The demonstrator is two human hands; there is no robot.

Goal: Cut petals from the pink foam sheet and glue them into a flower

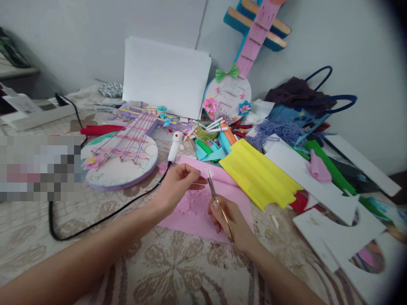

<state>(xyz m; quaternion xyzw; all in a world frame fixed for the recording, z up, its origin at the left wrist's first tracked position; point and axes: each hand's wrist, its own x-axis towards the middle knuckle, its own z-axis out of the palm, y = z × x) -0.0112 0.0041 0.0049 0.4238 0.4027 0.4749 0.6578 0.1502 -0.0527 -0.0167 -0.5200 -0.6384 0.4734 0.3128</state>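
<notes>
My right hand (230, 218) holds a pair of scissors (214, 192) with gold-coloured handles, the blades pointing up and away from me. My left hand (179, 184) is closed in a pinch beside the blade tips. What looks like a small pale pink paper piece shows at its fingertips, hard to tell from the pink behind. Below both hands lies a pink crepe paper sheet (241, 207), its far edge rolled up. Several small cut pink pieces (189, 206) are scattered on it, partly hidden by my hands.
A white glue gun (174, 146) trails a black cord (111, 216) across the patterned tablecloth (171, 271). To the left lies a round stringed craft instrument (127, 165); another (227, 95) leans on the wall. Yellow crepe paper (259, 173) and cut white boards (337, 233) lie to the right.
</notes>
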